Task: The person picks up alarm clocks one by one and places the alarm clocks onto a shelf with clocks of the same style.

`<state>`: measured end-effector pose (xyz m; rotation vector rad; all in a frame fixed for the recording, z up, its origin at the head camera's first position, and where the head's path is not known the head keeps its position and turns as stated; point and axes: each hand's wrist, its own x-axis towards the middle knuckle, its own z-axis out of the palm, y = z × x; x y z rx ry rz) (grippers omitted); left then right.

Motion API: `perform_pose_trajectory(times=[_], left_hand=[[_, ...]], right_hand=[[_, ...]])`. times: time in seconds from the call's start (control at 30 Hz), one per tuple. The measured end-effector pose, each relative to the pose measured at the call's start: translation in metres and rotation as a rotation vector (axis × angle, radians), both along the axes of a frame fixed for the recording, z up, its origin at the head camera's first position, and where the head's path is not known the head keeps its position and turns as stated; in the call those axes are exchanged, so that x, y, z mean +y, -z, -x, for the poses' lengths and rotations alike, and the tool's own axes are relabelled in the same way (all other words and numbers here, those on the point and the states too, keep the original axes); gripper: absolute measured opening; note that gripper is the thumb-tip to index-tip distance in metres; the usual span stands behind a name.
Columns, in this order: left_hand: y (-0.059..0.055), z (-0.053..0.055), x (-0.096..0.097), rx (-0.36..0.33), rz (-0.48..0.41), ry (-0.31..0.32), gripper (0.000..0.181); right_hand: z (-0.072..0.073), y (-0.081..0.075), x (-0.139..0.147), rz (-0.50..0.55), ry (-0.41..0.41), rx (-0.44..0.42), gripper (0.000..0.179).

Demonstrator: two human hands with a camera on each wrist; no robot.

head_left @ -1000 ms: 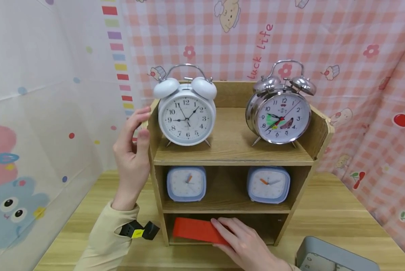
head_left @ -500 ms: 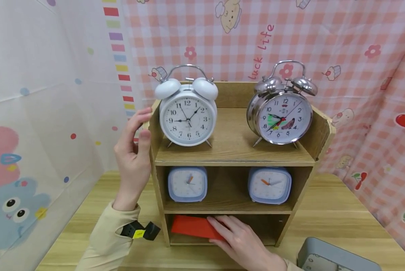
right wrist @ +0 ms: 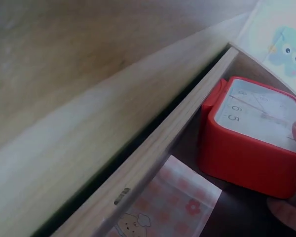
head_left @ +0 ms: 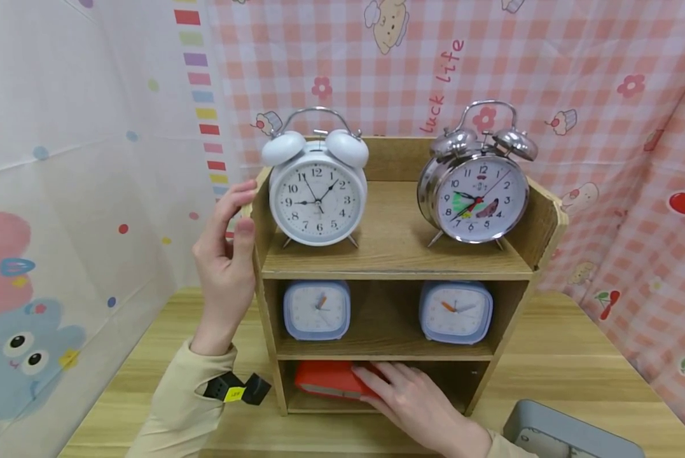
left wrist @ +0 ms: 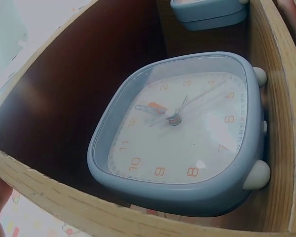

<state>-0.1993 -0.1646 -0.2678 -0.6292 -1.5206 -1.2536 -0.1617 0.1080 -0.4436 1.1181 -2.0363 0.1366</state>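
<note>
A red alarm clock (head_left: 326, 376) sits tilted in the left part of the lowest compartment of a small wooden shelf (head_left: 396, 270). My right hand (head_left: 413, 402) grips its right end. In the right wrist view the thumb lies on the white face of the red clock (right wrist: 251, 143), with fingers at its opposite side. My left hand (head_left: 224, 270) rests against the shelf's upper left side panel, thumb near the front edge and fingers along the outside. The left wrist view shows a blue clock (left wrist: 177, 148) in the middle compartment.
On the top stand a white twin-bell clock (head_left: 318, 203) and a silver twin-bell clock (head_left: 479, 200). Another blue clock (head_left: 455, 312) stands at the middle tier's right. A grey clock (head_left: 571, 429) lies on the table (head_left: 560, 356) at front right. Patterned cloth (head_left: 388, 83) hangs behind.
My right hand has pushed the red clock deeper into the lowest compartment and turned it so its front edge shows. The left hand has stayed at the side panel.
</note>
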Motion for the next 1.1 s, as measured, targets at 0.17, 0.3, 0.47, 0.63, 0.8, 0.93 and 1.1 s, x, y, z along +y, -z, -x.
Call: perform_pose_trajectory(times=[0.17,0.3,0.47,0.63,0.8,0.93,1.1], left_hand=[[0.001,0.0,0.0,-0.005,0.005,0.0,0.064],[0.001,0.001,0.0,-0.009,0.009,0.005,0.064],[0.001,0.001,0.0,-0.004,0.006,0.008,0.065],[0.001,0.001,0.0,-0.005,0.005,0.009,0.065],[0.001,0.001,0.001,-0.005,0.005,0.006,0.066],[0.0,0.001,0.001,0.002,0.005,0.007,0.066],[0.0,0.0,-0.001,0.0,-0.01,0.011,0.066]], right_hand=[[0.0,-0.001,0.001,-0.051,0.02,0.065,0.045],[0.0,-0.004,0.001,-0.102,0.011,0.171,0.047],[-0.002,-0.005,0.001,-0.125,-0.037,0.239,0.043],[-0.005,-0.005,0.002,-0.128,-0.033,0.239,0.044],[-0.009,-0.007,0.001,-0.146,-0.023,0.201,0.05],[-0.009,-0.008,-0.001,-0.178,0.032,0.189,0.055],[-0.007,-0.004,-0.003,-0.224,0.113,0.147,0.041]])
